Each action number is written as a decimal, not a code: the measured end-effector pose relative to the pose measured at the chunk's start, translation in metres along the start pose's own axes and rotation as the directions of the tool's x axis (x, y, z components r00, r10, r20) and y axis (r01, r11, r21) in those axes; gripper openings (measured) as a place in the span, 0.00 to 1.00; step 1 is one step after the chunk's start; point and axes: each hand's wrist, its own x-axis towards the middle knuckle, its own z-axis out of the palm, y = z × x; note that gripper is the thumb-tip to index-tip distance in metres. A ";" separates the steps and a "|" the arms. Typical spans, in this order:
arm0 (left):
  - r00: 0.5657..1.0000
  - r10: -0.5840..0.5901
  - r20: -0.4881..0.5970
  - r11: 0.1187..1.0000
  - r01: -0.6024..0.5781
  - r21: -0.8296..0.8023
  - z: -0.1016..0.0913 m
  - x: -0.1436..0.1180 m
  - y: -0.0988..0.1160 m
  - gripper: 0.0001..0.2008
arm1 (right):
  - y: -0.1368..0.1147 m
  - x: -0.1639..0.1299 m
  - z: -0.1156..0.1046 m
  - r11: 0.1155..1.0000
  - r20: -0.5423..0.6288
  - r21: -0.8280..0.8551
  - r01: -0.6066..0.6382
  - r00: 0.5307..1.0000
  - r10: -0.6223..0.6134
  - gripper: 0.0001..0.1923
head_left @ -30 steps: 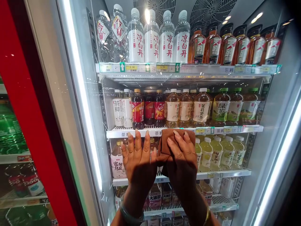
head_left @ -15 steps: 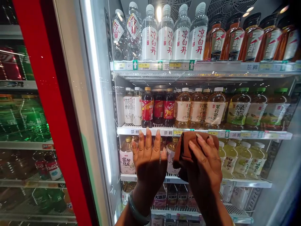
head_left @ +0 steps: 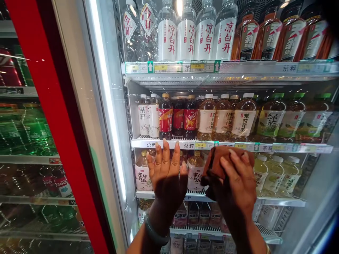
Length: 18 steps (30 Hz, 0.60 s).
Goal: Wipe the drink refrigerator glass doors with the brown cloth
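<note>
Matt brown cloth (head_left: 217, 160) on glossy glass door (head_left: 312, 197) (reflective); clear plastic bottles (head_left: 205, 38) inside

The brown cloth (head_left: 215, 162) is a soft, rusty-brown rag, bunched up rather than spread flat, with a darker fold hanging down at its lower left. It sits pressed against the glass door (head_left: 116, 116) of the drinks fridge, about level with the shelf edge under the tea bottles, right of centre. Most of its lower right part is covered by the fingers on top, so only the upper edge and left side show. The glass door is clear, closed and upright, with light reflections streaking its left part.
</note>
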 end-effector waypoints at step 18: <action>0.999 0.039 0.029 0.993 -0.035 -0.116 0.016 0.004 0.061 0.33 | 0.022 0.001 -0.021 0.997 0.070 0.072 -0.013 0.998 0.008 0.21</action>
